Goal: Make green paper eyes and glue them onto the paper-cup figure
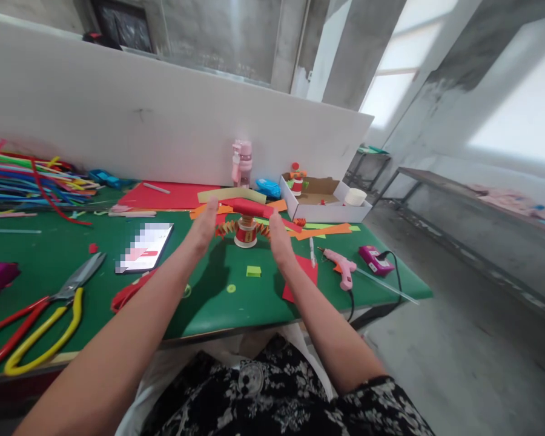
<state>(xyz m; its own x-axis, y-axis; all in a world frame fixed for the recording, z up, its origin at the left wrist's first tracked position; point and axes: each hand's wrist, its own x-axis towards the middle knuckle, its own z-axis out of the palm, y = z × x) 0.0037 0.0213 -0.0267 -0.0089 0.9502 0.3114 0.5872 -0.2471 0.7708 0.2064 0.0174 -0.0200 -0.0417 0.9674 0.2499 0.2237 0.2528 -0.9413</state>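
Observation:
My left hand (204,225) and my right hand (280,237) are raised on either side of a small paper-cup figure (246,235) with accordion-folded paper arms. Between them, across the figure's top, runs a red paper strip (253,209). Its right end meets my right hand, and its left end runs toward my left hand. Both hands appear closed on it, though most fingertips are hidden. The cup stands upright on the green table (218,309). In front of it lie a folded light-green paper piece (254,272) and a small green disc (231,289).
Large scissors (68,297) and a phone (146,247) lie left. A pink glue gun (343,266) with a cord rests right, near a purple box (375,260). Behind are a pink bottle (242,163), a white box (324,212) with a similar figure (297,181), and pipe cleaners (31,181).

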